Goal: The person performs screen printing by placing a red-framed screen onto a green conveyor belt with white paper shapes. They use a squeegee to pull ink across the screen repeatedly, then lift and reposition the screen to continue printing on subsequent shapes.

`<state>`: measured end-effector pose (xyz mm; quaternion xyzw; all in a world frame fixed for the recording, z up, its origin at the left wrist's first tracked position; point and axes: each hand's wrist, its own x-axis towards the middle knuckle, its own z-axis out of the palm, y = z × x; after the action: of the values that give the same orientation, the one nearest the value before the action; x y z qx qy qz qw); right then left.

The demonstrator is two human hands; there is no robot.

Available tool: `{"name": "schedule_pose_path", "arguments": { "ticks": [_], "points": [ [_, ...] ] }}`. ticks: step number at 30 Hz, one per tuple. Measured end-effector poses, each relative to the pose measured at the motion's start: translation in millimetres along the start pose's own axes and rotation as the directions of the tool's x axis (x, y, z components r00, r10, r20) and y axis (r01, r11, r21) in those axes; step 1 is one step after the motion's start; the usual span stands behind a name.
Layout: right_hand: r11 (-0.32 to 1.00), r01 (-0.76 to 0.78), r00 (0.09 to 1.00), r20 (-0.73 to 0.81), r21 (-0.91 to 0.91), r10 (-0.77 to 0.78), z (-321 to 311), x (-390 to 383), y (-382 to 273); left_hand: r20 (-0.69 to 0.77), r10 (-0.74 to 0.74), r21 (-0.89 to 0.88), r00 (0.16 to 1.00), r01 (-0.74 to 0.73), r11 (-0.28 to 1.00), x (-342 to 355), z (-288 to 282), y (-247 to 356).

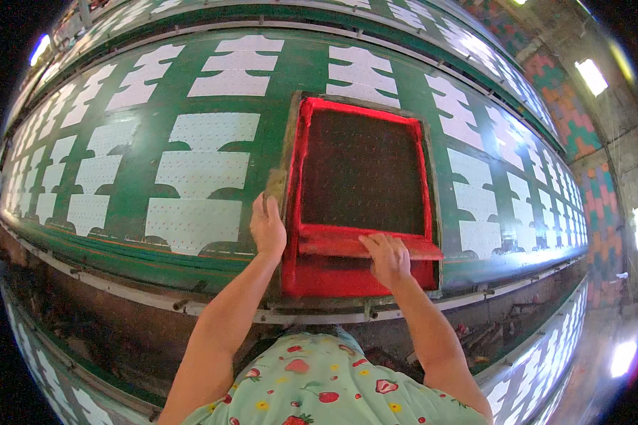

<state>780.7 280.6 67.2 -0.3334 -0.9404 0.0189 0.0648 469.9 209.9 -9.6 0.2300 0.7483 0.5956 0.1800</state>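
A rectangular printing screen (291,134) lies on the long green table in front of me, its inner border coated in bright red. Dark mesh (361,170) fills its middle, with faint rows of small dots. My left hand (268,230) is closed at the screen's left edge, beside a worn, light-coloured piece on the frame. Across the near part of the mesh lies a red-smeared squeegee (326,244). My right hand (388,259) grips it right of its middle, fingers over the top. Red ink (319,281) covers the strip nearest me.
White cut fabric pieces (202,173) lie in rows along the green table (301,67) on both sides of the screen. A metal rail (113,285) with small pegs runs along the near edge. More tables with white pieces stand beyond and behind me. A patterned wall (602,212) rises at right.
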Motion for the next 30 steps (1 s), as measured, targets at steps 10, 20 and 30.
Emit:
{"name": "schedule_pose_path", "arguments": {
  "ticks": [10,20,30],
  "points": [
    [0.998,-0.016,0.999,-0.048,-0.057,0.013,30.7,212.0,126.4,0.009,0.027,-0.08,1.0,-0.027,0.996,8.0,10.0,-2.5],
    [0.998,-0.045,0.999,0.016,-0.044,0.045,35.8,371.0,209.9,-0.094,-0.03,-0.084,0.995,0.022,0.996,8.0,18.1,6.0],
    [0.998,-0.021,1.0,0.007,-0.061,0.022,34.9,399.3,233.4,-0.083,-0.066,0.047,0.994,0.07,0.996,6.9,14.1,7.6]
  ]
}}
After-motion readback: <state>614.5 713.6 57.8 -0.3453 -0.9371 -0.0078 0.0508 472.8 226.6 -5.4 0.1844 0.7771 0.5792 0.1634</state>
